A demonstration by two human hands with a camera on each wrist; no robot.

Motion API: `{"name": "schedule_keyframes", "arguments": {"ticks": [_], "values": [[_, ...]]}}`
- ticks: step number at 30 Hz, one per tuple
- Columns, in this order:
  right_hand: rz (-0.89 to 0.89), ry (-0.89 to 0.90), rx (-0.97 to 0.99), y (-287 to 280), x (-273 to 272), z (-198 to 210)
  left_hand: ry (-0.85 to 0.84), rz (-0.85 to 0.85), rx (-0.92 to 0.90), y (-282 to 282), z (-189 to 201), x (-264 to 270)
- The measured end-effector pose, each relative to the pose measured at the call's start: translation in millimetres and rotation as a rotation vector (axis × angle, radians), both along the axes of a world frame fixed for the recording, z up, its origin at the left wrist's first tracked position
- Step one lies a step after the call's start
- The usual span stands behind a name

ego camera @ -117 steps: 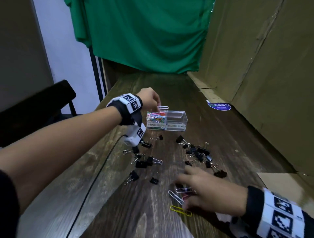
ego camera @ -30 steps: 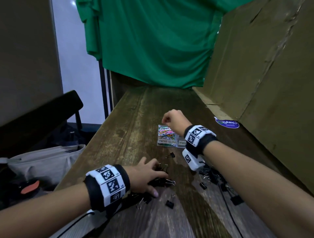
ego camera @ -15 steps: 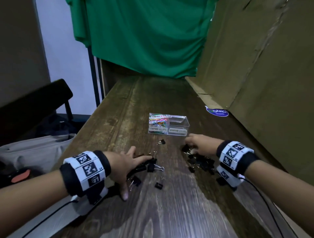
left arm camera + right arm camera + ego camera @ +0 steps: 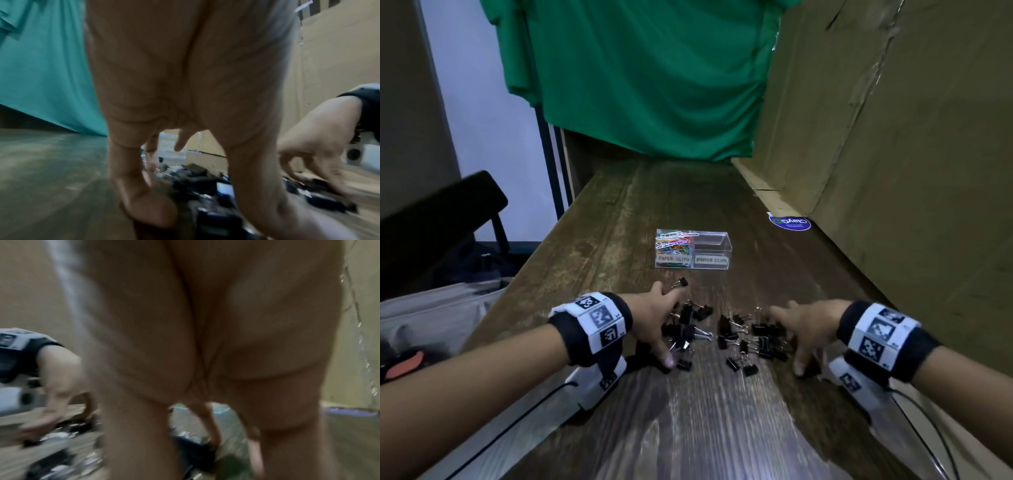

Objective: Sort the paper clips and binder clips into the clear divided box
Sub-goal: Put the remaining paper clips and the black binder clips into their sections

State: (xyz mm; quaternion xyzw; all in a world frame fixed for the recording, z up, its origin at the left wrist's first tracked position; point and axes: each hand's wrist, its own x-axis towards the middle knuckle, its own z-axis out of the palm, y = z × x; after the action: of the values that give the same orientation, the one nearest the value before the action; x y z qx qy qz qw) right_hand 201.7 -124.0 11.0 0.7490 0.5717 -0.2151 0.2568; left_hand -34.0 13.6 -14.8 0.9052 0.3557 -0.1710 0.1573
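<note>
Far to your left, a black chair back [image 4: 441,209] stood beside the table [image 4: 599,212], with a grey bag [image 4: 438,311] below it.

Your left hand [image 4: 654,318] lay spread on the table at the left edge of the black binder clips [image 4: 688,329]. Its grip was loose and wide, fingers and thumb fanned out around that side of the heap, touching clips without pinching any one of them. The left wrist view, blurred, showed the same hand [image 4: 185,81] with its fingers [image 4: 131,170] reaching down to the wood and dark clips [image 4: 216,191] in front of the palm.

One binder clip [image 4: 681,283] sat apart, just past your left fingertips on the box side.

Behind the heap, well apart from both hands, stood the clear divided box [image 4: 692,249]. Its left compartment, labelled for paper clips, held the coloured paper clips [image 4: 674,241]; the right compartment, labelled for binder clips, looked bare.

A second cluster of binder clips [image 4: 753,339] lay between your hands, toward the right.

Your right hand [image 4: 808,329] mirrored the left, its grip open, fingers spread against the right edge of that cluster and holding nothing that I could make out. The right wrist view was too blurred to add more than the palm [image 4: 205,321] over dark clips [image 4: 191,449].

Further right, a round blue sticker [image 4: 789,222] lay by the cardboard wall [image 4: 911,171]. A green cloth [image 4: 654,78] hung at the table's far end.
</note>
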Motion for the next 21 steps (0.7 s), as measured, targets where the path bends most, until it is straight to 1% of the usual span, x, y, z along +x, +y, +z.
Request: {"name": "schedule_keyframes", "arguments": {"ticks": [3,5,7,8,10,12,14,16,18,21], "values": [[0.071,0.086,0.161,5.6,-14.7,-9.2,-0.006,-0.035,-0.014,-11.0,2.6,15.5],[0.054,0.195,0.254,12.5,-14.6,-3.9,-0.031,-0.035,-0.025,-12.7,7.8,21.7],[0.031,0.279,0.251,16.9,-15.9,0.0,-0.025,-0.038,-0.029,-10.9,11.4,24.1],[0.044,0.275,0.217,18.3,-18.8,-1.3,0.001,-0.048,-0.028,-10.4,11.6,24.8],[0.104,0.202,0.179,22.0,-27.9,-10.3,0.054,-0.068,-0.010,-12.7,6.7,28.3],[0.166,0.179,0.214,27.6,-37.8,-20.3,0.067,-0.078,0.028,-16.8,-0.9,35.3],[0.187,0.248,0.317,32.5,-41.4,-24.0,0.025,-0.055,0.039,-19.1,-5.4,42.0],[0.192,0.300,0.392,33.1,-41.2,-22.7,-0.046,-0.034,0.012,-17.9,-5.0,44.8],[0.203,0.317,0.429,32.8,-39.8,-21.9,-0.073,-0.044,-0.008,-14.8,-3.3,44.3],[0.203,0.348,0.441,34.4,-35.8,-22.9,-0.129,-0.082,0.015,-12.0,-3.2,42.2]]}}
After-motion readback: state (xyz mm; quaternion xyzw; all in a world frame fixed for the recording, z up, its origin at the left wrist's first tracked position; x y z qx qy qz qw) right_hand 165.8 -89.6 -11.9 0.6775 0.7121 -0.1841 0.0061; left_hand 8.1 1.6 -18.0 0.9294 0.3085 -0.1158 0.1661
